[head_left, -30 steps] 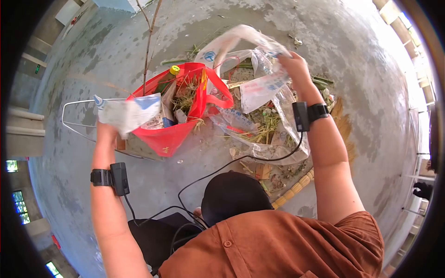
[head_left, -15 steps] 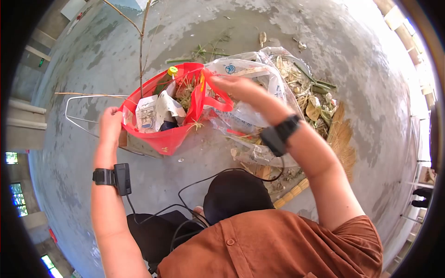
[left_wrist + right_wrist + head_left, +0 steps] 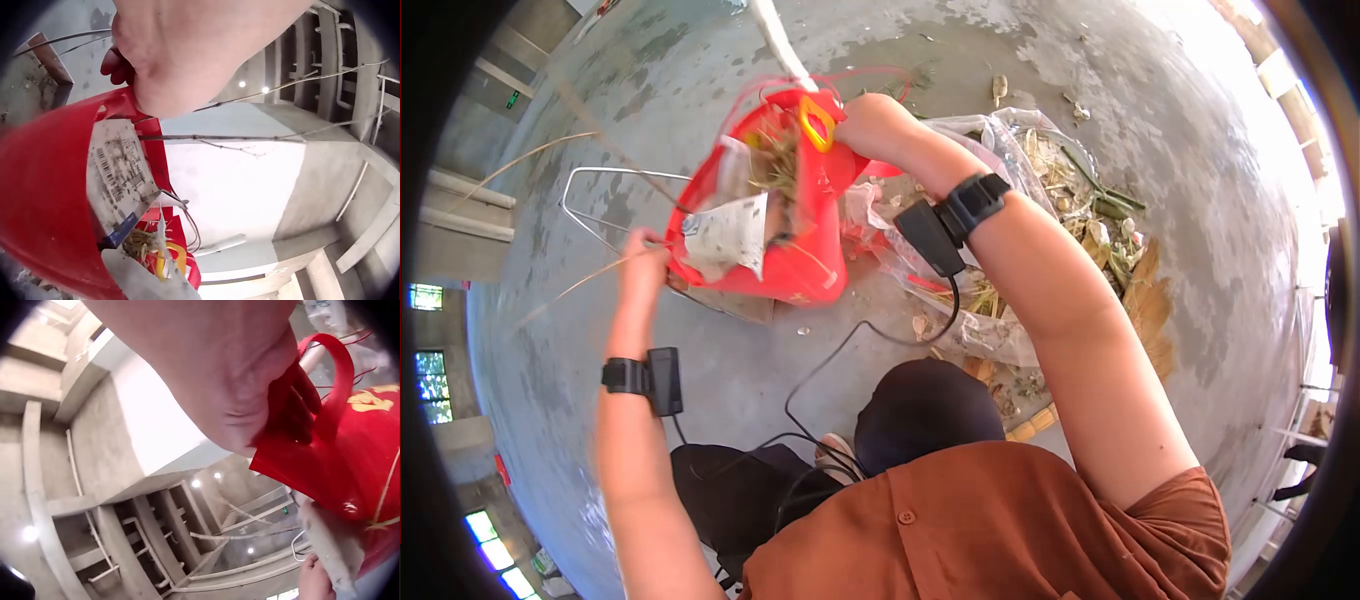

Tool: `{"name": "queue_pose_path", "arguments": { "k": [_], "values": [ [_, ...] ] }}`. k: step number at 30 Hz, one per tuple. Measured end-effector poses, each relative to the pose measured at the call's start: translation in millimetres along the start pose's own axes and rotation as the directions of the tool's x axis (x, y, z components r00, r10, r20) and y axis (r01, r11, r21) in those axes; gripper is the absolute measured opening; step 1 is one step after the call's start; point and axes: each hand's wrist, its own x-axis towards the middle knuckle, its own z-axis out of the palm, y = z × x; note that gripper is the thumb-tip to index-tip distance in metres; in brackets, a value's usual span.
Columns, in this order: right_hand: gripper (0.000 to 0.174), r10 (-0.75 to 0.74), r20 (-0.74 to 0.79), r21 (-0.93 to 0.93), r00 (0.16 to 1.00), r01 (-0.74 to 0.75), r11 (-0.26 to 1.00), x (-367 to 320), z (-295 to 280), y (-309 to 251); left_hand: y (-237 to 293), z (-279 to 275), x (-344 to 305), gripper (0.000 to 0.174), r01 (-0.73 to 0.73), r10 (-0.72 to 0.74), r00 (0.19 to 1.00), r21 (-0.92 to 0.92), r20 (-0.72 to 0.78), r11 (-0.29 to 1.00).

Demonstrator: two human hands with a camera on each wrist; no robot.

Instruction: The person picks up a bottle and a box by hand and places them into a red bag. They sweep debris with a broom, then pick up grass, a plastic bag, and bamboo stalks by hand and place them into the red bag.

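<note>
The red bag (image 3: 810, 270) is tilted, filled with dry stalks, a dirty printed carton (image 3: 730, 235) and a yellow ring-shaped piece (image 3: 816, 123). My left hand (image 3: 642, 262) grips its left rim; in the left wrist view that hand (image 3: 187, 56) is at the rim above the carton (image 3: 119, 175). With my right hand (image 3: 875, 125) I hold the opposite rim; the right wrist view has the fingers of that hand (image 3: 237, 381) curled round the red plastic (image 3: 306, 469) beside a loop handle. Thin twigs (image 3: 219, 139) stick out of the bag.
Right of the bag, a clear plastic bag (image 3: 1000, 335) lies on the floor among plant scraps (image 3: 1100, 220). A straw broom (image 3: 1148, 310) is beside them. A metal-framed dustpan (image 3: 600, 170) stands at the left, partly behind the red bag.
My right hand has let go of the clear plastic and taken the red bag's rim. The paper from my left hand is in the bag, which has tilted and shifted, its twigs swinging left.
</note>
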Motion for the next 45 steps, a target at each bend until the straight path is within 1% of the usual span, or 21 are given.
{"name": "queue_pose_path", "arguments": {
  "k": [3, 4, 6, 8, 9, 10, 11, 13, 14, 17, 20, 21, 23, 28, 33, 37, 39, 41, 42, 43, 45],
  "values": [
    [0.027, -0.056, -0.044, -0.013, 0.997, 0.055, 0.998, -14, -13, -12, 10, 5, -15, 0.02, -0.015, 0.015, 1.0, -0.038, 0.013, 0.999],
    [0.027, -0.053, -0.04, -0.013, 0.998, 0.053, 0.999, -17, -10, -7, 26, 4, -25, 0.018, 0.043, -0.044, 0.999, -0.19, 0.0, 0.981],
    [0.036, 0.031, -0.107, 0.182, 0.994, -0.011, 0.983, -19, -6, 2, 44, 9, -46, 0.016, 0.09, -0.101, 0.995, -0.338, -0.015, 0.937],
    [0.036, 0.056, -0.074, 0.187, 0.996, -0.042, 0.982, -23, -11, 1, 52, 8, -78, 0.014, -0.194, 0.214, 0.948, 0.106, -0.236, 0.975],
    [0.035, 0.092, -0.032, 0.191, 0.995, -0.084, 0.978, -25, -11, 3, 62, 10, -90, 0.014, -0.197, 0.219, 0.946, 0.11, -0.241, 0.974],
    [0.035, 0.091, -0.037, 0.194, 0.995, -0.083, 0.978, -26, -12, 5, 76, 10, -102, 0.014, -0.394, 0.412, 0.901, 0.14, -0.137, 0.908],
    [0.035, 0.088, -0.009, 0.219, 0.996, -0.083, 0.972, -27, -13, 5, 88, 11, -111, 0.014, -0.573, 0.582, 0.812, 0.147, -0.026, 0.806],
    [0.034, 0.083, 0.028, 0.245, 0.996, -0.088, 0.966, -32, -13, 3, 119, 18, -103, 0.023, -0.761, 0.815, 0.571, 0.436, 0.098, 0.481],
    [0.034, 0.053, 0.023, 0.249, 0.998, -0.058, 0.967, -34, -14, 1, 130, 23, -96, 0.023, -0.759, 0.813, 0.574, 0.435, 0.099, 0.484],
    [0.034, 0.018, 0.028, 0.286, 0.999, -0.025, 0.958, -41, -18, -7, 149, 41, -68, 0.042, -0.809, 0.793, 0.493, 0.523, 0.358, 0.268],
    [0.033, 0.021, 0.02, 0.321, 1.0, -0.027, 0.947, -48, -15, -11, 141, 71, -41, 0.06, -0.673, 0.474, 0.608, 0.73, 0.637, -0.117],
    [0.032, 0.032, -0.007, 0.322, 0.999, -0.028, 0.946, -52, -12, -13, 143, 73, -37, 0.06, -0.675, 0.472, 0.607, 0.728, 0.639, -0.119],
    [0.03, 0.044, -0.021, 0.357, 0.999, -0.034, 0.934, -58, -3, -10, 150, 79, -31, 0.045, -0.695, 0.061, 0.702, 0.702, 0.709, -0.158],
    [0.027, 0.092, -0.105, 0.419, 0.99, -0.04, 0.907, -71, 6, -4, 148, 86, -19, 0.044, -0.716, -0.12, 0.698, 0.688, 0.706, -0.119],
    [0.031, 0.159, 0.003, 0.481, 0.987, -0.141, 0.866, -81, 5, 13, 114, 104, -16, 0.041, -0.773, -0.304, 0.622, 0.628, 0.722, -0.088],
    [0.032, 0.155, -0.043, 0.533, 0.987, -0.109, 0.839, -90, 9, 7, 139, 100, -33, 0.04, -0.782, -0.271, 0.608, 0.622, 0.746, -0.043],
    [0.033, 0.131, -0.054, 0.467, 0.99, -0.091, 0.88, -85, 2, 4, 136, 103, -26, 0.033, -0.818, -0.215, 0.571, 0.57, 0.792, -0.076],
    [0.033, 0.135, -0.062, 0.475, 0.989, -0.089, 0.876, -80, 3, 4, 133, 104, -20, 0.024, -0.853, -0.01, 0.521, 0.52, 0.854, -0.047],
    [0.034, 0.139, -0.073, 0.476, 0.988, -0.087, 0.875, -78, 4, 4, 104, 101, -16, 0.021, -0.866, 0.451, 0.468, 0.496, 0.76, 0.065],
    [0.034, 0.14, -0.077, 0.478, 0.987, -0.087, 0.874, -77, 8, 5, 127, 88, -32, 0.021, -0.866, 0.452, 0.466, 0.496, 0.761, 0.06],
    [0.034, 0.152, -0.159, 0.536, 0.976, -0.045, 0.843, -74, 17, 9, 174, 60, -62, 0.02, -0.811, 0.488, 0.58, 0.409, 0.652, 0.418]
  ]
}}
